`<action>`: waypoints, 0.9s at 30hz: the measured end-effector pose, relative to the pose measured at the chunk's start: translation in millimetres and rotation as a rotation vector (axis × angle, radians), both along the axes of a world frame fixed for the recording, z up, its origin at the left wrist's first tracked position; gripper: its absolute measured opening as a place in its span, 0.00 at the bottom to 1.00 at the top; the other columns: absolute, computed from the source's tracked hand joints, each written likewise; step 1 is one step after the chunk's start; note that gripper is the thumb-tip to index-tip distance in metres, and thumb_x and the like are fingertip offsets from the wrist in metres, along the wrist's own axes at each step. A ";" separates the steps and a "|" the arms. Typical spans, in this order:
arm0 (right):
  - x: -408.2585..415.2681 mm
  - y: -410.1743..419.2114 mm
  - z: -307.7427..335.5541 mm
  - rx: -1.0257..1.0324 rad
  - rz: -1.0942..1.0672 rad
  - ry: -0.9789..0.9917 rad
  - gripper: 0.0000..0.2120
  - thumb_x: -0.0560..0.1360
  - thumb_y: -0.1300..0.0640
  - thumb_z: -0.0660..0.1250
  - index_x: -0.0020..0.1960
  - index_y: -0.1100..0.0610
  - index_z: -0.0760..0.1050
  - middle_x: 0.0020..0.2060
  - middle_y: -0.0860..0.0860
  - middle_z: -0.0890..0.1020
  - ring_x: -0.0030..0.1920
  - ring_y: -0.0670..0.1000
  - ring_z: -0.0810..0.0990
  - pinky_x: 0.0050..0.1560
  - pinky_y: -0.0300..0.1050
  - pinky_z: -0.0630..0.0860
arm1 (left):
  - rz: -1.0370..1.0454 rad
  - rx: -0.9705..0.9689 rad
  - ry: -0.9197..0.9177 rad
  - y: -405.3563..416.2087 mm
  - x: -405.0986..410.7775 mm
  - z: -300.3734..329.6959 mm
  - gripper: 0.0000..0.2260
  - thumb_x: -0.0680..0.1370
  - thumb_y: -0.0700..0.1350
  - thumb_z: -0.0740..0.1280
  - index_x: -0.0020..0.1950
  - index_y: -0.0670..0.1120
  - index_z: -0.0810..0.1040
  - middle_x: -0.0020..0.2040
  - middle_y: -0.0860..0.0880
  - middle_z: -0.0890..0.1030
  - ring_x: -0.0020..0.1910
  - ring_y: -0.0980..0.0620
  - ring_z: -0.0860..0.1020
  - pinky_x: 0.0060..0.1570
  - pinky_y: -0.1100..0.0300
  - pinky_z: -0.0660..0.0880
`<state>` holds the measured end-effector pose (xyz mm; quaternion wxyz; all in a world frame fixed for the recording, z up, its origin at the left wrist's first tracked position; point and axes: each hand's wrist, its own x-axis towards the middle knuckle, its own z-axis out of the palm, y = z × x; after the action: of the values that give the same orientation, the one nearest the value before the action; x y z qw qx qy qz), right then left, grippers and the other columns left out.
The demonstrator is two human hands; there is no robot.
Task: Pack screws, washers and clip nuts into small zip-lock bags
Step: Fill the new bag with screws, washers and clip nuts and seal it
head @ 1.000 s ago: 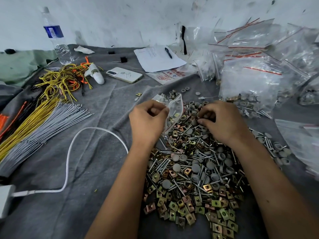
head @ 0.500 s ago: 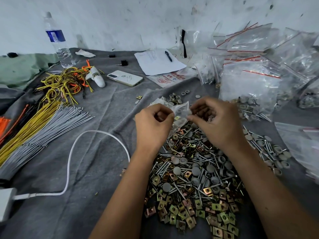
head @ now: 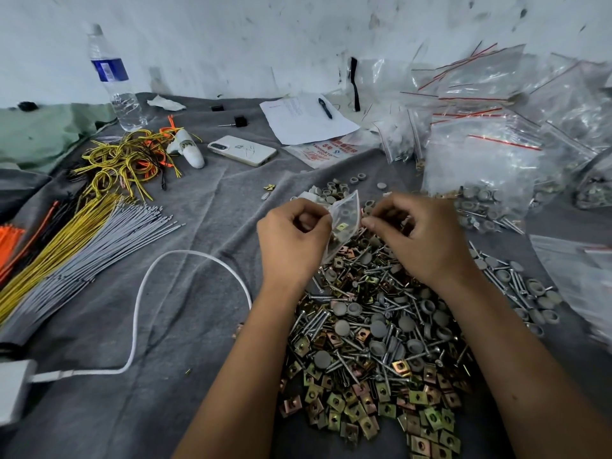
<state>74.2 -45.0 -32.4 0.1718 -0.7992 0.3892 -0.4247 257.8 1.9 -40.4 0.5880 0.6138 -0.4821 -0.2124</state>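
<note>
Your left hand (head: 291,240) pinches the small zip-lock bag (head: 344,223) by its edge, a clip nut (head: 342,226) showing inside. Your right hand (head: 420,236) curls at the bag's other side, fingertips together; whether they hold anything, I cannot tell. The hardware pile (head: 374,342) lies directly beneath your grip.

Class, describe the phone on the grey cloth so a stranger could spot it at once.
Start at the water bottle standing by the wall, far left. Go right past the tangle of yellow and orange wires to the white sheet of paper. Just before it lies the phone: a flat, cream rectangle, camera lenses at its left end.
</note>
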 end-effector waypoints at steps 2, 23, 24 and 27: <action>-1.7 -3.8 -2.6 0.043 0.015 0.273 0.12 0.70 0.40 0.76 0.46 0.48 0.84 0.42 0.37 0.78 0.45 0.41 0.78 0.46 0.43 0.75 | 0.006 -0.003 0.007 0.5 1.0 0.1 0.08 0.75 0.33 0.73 0.41 0.45 0.85 0.26 0.59 0.72 0.28 0.59 0.71 0.30 0.65 0.71; 7.1 3.5 1.2 0.039 0.166 -0.085 0.11 0.73 0.65 0.77 0.55 0.59 0.84 0.46 0.48 0.86 0.47 0.45 0.85 0.51 0.44 0.84 | -0.032 -0.021 -0.170 0.8 0.8 -1.4 0.06 0.74 0.35 0.75 0.41 0.46 0.85 0.34 0.53 0.83 0.32 0.59 0.78 0.34 0.63 0.76; 9.9 5.5 0.6 0.042 0.182 -0.080 0.12 0.73 0.65 0.77 0.55 0.59 0.84 0.47 0.48 0.86 0.47 0.45 0.85 0.51 0.45 0.84 | -0.043 -0.025 -0.174 0.8 0.8 -1.6 0.06 0.75 0.36 0.75 0.41 0.46 0.85 0.34 0.53 0.83 0.32 0.57 0.79 0.34 0.62 0.77; 14.5 8.0 -0.1 0.045 0.172 -0.093 0.13 0.71 0.65 0.78 0.55 0.59 0.83 0.47 0.49 0.86 0.47 0.45 0.86 0.48 0.47 0.85 | -0.040 -0.037 -0.155 1.1 1.1 -1.6 0.07 0.74 0.35 0.75 0.40 0.46 0.84 0.32 0.53 0.82 0.31 0.58 0.78 0.33 0.61 0.77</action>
<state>88.7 -37.0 -32.4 0.2434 -0.8049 0.3202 -0.4364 258.9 3.0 -42.0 0.5558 0.6077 -0.5421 -0.1671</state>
